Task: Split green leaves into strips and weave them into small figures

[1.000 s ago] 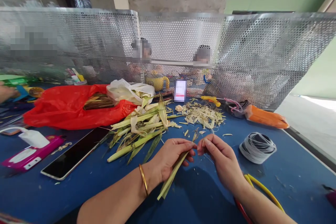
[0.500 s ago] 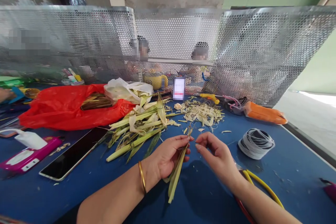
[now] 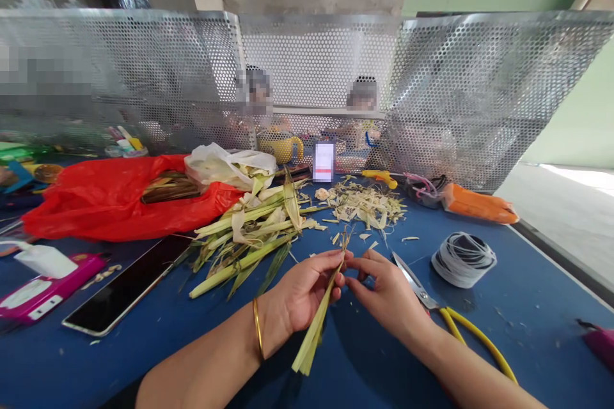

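Observation:
My left hand point(image 3: 300, 291), with a gold bangle at the wrist, is closed around a bunch of pale green leaf strips point(image 3: 314, 329) that slant down toward me. My right hand point(image 3: 384, 291) pinches the upper end of the same strips, fingertips touching those of the left hand. Just behind the hands lies a pile of green stalks and leaves point(image 3: 244, 233) and a heap of pale trimmings point(image 3: 367, 204). Yellow-handled scissors point(image 3: 434, 303) lie on the blue table point(image 3: 144, 358) right of my right hand.
A red plastic bag point(image 3: 105, 198) and a white bag point(image 3: 230, 166) sit at the back left. A phone point(image 3: 125, 284), a pink case point(image 3: 43, 287), a coil of grey cord point(image 3: 463, 259) and an orange object point(image 3: 477, 204) lie around. A perforated metal screen point(image 3: 432, 89) fences the table; people sit behind it.
My right hand moved back to the strips and pinches them beside the left fingers. The scissors, hidden under it before, now show. The strips' lower end swung slightly left.

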Tool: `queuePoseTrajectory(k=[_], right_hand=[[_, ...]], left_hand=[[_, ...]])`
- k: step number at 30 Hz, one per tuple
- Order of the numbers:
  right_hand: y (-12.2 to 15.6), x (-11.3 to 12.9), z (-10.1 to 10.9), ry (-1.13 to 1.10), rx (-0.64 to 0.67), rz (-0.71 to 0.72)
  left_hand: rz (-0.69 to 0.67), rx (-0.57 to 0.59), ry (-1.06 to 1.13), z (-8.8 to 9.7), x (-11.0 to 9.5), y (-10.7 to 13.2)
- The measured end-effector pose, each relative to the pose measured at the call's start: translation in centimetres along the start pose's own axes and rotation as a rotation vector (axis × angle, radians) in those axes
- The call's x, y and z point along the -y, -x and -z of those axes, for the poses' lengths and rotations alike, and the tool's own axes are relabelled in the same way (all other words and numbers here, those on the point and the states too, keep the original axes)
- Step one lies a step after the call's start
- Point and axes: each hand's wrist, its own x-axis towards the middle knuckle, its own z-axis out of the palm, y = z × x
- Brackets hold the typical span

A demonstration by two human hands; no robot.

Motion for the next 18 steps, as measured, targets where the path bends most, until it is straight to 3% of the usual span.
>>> queuePoseTrajectory(k=[18], right_hand=[[-0.19, -0.01, 0.14, -0.137, -0.031, -0.054]], left_hand=[[0.02, 0.127, 0.013, -0.01, 0.04, 0.16]])
